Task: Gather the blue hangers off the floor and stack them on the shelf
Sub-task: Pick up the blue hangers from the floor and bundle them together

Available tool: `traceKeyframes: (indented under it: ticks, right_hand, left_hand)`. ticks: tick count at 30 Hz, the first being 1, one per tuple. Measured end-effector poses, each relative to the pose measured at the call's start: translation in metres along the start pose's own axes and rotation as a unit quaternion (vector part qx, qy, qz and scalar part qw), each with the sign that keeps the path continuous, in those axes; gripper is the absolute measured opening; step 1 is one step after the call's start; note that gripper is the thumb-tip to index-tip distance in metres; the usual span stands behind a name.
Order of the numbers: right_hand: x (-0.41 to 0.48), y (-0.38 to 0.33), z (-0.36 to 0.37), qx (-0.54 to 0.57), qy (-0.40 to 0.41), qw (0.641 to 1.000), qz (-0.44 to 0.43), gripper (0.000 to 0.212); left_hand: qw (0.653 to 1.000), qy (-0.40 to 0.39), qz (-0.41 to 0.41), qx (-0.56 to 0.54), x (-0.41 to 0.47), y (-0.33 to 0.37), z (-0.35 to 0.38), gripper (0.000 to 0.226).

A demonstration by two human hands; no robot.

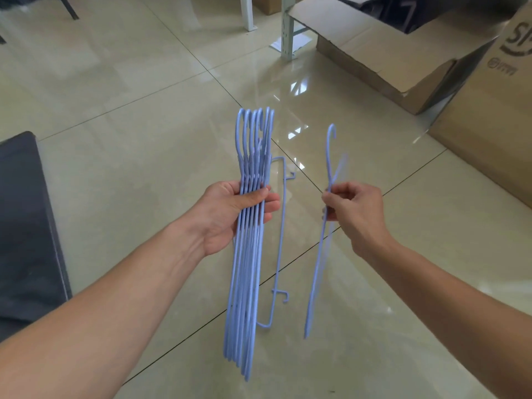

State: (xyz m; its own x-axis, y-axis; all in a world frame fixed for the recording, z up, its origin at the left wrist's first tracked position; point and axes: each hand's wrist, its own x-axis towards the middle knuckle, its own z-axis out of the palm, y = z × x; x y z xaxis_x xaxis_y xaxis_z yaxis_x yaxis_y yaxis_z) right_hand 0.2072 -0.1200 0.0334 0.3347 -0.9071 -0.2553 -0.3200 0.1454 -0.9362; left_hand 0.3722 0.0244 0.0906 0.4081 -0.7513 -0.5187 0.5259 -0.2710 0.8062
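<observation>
My left hand point(233, 208) grips a bundle of several blue hangers point(247, 272), seen edge-on with their hooks pointing away from me. The bundle hangs above the tiled floor at centre frame. My right hand point(357, 208) pinches a single blue hanger point(318, 269) near its neck, a short gap to the right of the bundle, also edge-on with its hook up. No hanger lies on the visible floor. The shelf's surface is out of view.
Glossy beige floor tiles point(129, 116) spread all around. An open cardboard box point(383, 61) and a taller carton point(489, 133) stand at the right. A grey metal upright point(288, 27) and a white leg point(247, 12) rise at the top centre. A dark cushion point(26, 226) sits at the left edge.
</observation>
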Motion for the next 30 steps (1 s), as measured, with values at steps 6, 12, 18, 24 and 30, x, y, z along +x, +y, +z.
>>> traceKeyframes:
  ticks: [6,12,18,24,30]
  right_hand:
    - [-0.063,-0.047,0.018,0.092,-0.135,0.985,-0.051,0.007]
    - [-0.076,-0.05,0.034,0.074,-0.141,0.984,-0.074,0.013]
    - [-0.079,-0.064,0.04,0.025,-0.088,0.991,-0.098,0.014]
    - [-0.084,-0.088,0.056,-0.076,-0.11,0.978,-0.158,0.013]
    - [-0.086,-0.102,0.068,-0.19,-0.158,0.934,-0.258,0.021]
  left_hand:
    - [1.0,-0.002,0.003,0.002,-0.008,0.0,0.02,0.017]
    - [0.999,-0.028,0.016,-0.02,-0.021,0.002,0.02,0.027]
    - [0.996,-0.054,0.014,-0.072,-0.026,0.01,0.02,0.016]
    - [0.994,-0.056,0.028,-0.088,-0.032,0.023,0.0,0.031]
    - [0.997,-0.009,0.038,-0.068,-0.033,0.032,-0.021,0.037]
